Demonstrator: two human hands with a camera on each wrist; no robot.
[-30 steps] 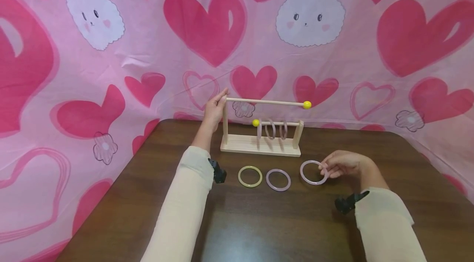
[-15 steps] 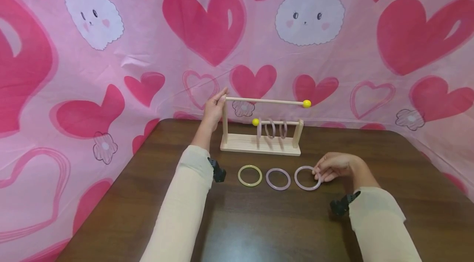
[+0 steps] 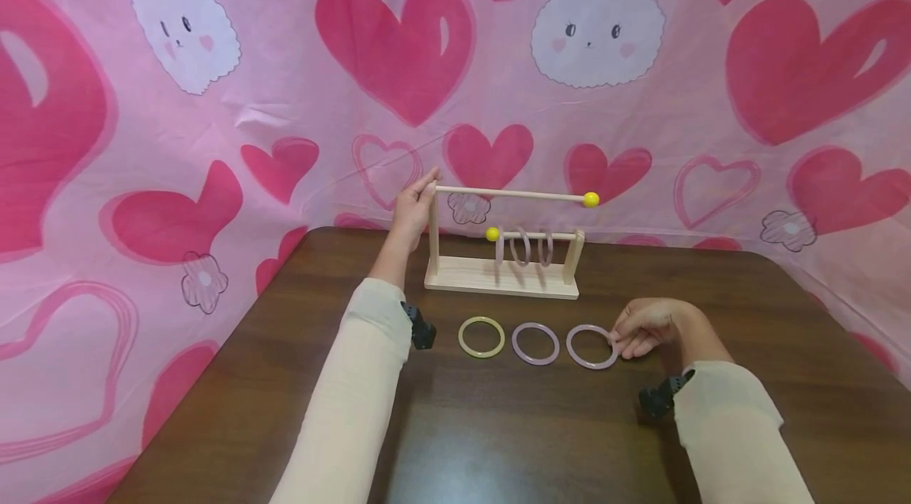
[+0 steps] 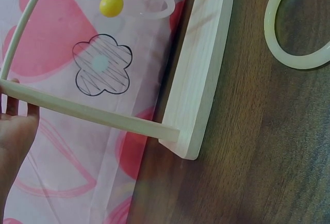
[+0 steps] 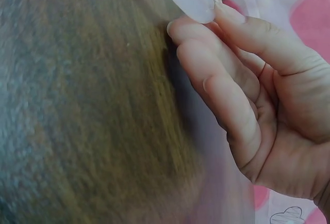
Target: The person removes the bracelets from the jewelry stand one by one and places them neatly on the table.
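Note:
My left hand (image 3: 413, 211) grips the top of the taller post of a wooden ring rack (image 3: 470, 278). In the left wrist view its fingers (image 4: 11, 100) show behind the post (image 4: 93, 112). My right hand (image 3: 651, 324) pinches the right edge of a pale purple ring (image 3: 572, 352) that lies about level with the table. In the right wrist view, thumb and forefinger meet at this ring's edge (image 5: 198, 11), the other fingers curled below. To its left lie a second purple ring (image 3: 515, 350) and a yellow-green ring (image 3: 461, 344), in a row.
Three pale rings (image 3: 499, 251) hang on the rack's lower bar, which ends in a yellow ball (image 3: 493, 234). The upper bar (image 3: 508, 193) carries no rings and has its own yellow ball (image 3: 591, 199). Behind the brown table (image 3: 470, 425) hangs a pink heart-patterned cloth (image 3: 498, 85).
My right hand has brought the purple ring left and down, into line beside the other two loose rings. The left hand stays on the rack's post.

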